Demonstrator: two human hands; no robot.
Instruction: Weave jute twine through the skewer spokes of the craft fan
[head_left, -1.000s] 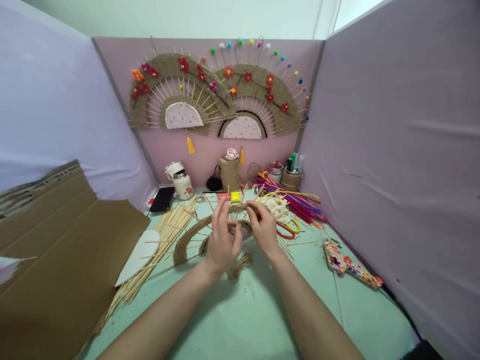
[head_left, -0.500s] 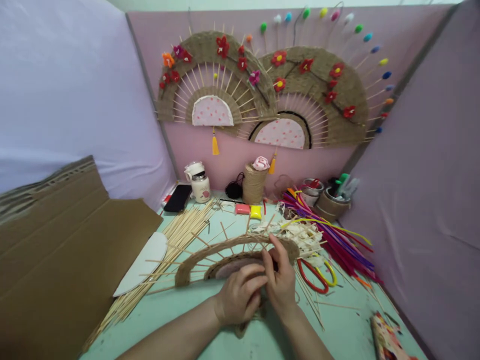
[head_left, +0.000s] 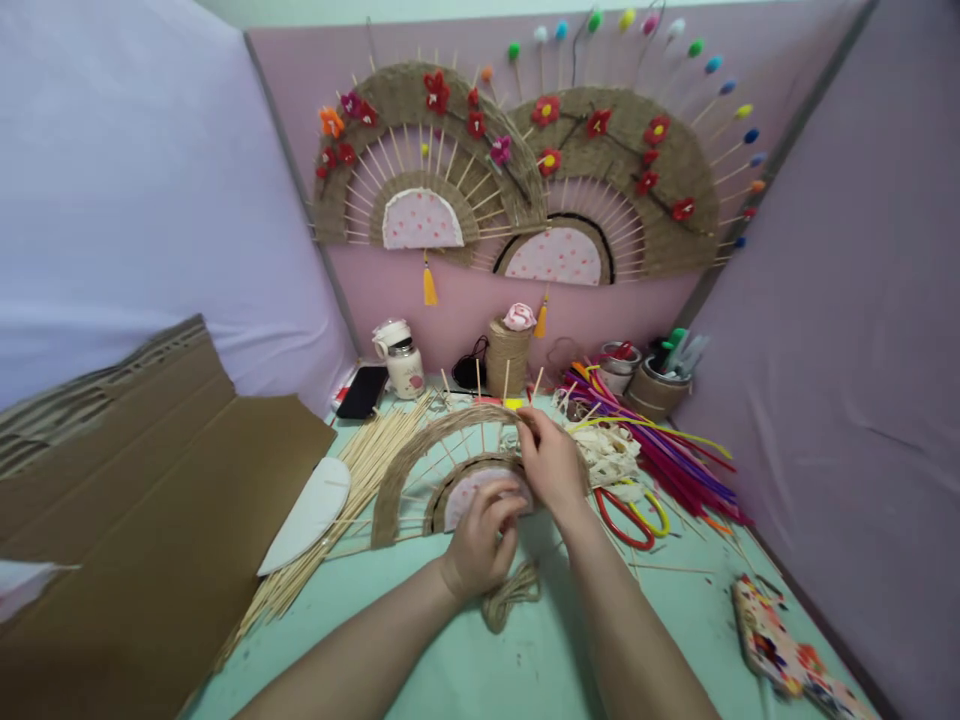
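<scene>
A half-made fan of jute twine and bamboo sticks [head_left: 420, 455] stands tilted up on the green table, its pink dotted core facing me. My left hand [head_left: 480, 540] is closed at the fan's lower middle, fingers pinched against the pink core. My right hand [head_left: 551, 462] is closed on the fan's outer twine arc near its top right. A loose bundle of jute twine [head_left: 511, 595] lies on the table just below my left hand.
Loose bamboo sticks [head_left: 352, 480] and a white half-disc [head_left: 309, 512] lie left, beside a cardboard sheet [head_left: 135, 520]. Red and yellow scissors [head_left: 634, 515], pipe cleaners [head_left: 675, 460], a twine spool [head_left: 508, 358], phone [head_left: 361, 392], jar [head_left: 401, 365] and patterned glue gun [head_left: 787, 655] surround the hands. Finished fans [head_left: 517, 180] hang behind.
The fan went from lying low on the table to tilted upright. My right hand moved up to the outer arc. The view shifted slightly.
</scene>
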